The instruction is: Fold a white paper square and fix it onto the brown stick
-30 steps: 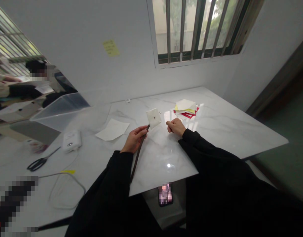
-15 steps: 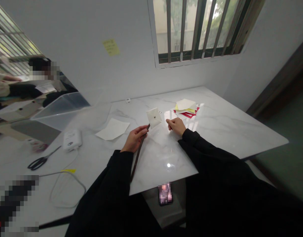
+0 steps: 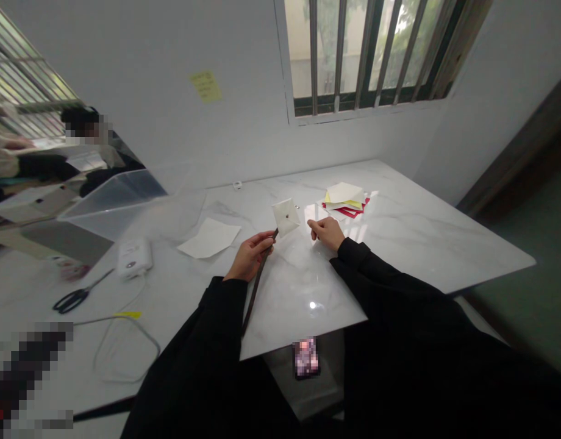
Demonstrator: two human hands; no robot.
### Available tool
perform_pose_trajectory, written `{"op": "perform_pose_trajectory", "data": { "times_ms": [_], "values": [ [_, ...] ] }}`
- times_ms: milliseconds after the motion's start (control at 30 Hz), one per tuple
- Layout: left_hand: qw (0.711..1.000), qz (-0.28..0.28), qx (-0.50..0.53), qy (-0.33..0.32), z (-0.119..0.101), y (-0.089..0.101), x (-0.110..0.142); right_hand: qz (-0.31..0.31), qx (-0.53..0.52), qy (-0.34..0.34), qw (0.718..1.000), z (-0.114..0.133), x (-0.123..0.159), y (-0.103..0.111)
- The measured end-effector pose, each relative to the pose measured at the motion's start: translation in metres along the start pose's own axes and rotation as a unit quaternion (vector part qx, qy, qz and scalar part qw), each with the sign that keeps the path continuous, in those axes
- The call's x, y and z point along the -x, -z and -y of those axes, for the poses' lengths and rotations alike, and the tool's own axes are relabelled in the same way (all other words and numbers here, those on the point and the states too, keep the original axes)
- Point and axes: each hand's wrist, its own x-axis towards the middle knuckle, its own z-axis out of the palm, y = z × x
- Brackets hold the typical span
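My left hand (image 3: 252, 255) is closed around a thin brown stick (image 3: 257, 286), which slants down toward the table's near edge. At the stick's upper end sits a small white folded-paper pinwheel (image 3: 281, 213) with a dark pin at its middle. My right hand (image 3: 327, 233) is to the right of the paper, apart from it, with its fingers curled into a loose fist. No object shows in that fist. A white sheet of paper (image 3: 211, 238) lies left of my left hand. Beyond my right hand is a pile of white, yellow and red paper (image 3: 345, 195).
On the left lie black-handled scissors (image 3: 74, 299), a white charger block (image 3: 134, 258) and a cable (image 3: 155, 341). A clear plastic box (image 3: 120, 198) stands behind them. Below the table edge a phone (image 3: 307, 358) is visible. Another person (image 3: 91, 155) appears at far left.
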Motion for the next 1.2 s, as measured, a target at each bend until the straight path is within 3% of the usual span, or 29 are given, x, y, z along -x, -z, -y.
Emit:
{"op": "perform_pose_trajectory", "data": {
  "times_ms": [967,1200],
  "values": [
    [1.0,-0.001,-0.004,-0.003,0.0013,0.0008,-0.0012,-0.006,-0.017,0.0,1.0,0.0022,0.0006,0.001],
    [1.0,0.0,0.009,-0.001,-0.0005,0.0,-0.0001,-0.064,-0.173,-0.116,0.976,-0.0012,-0.0078,-0.0067]
  ]
}}
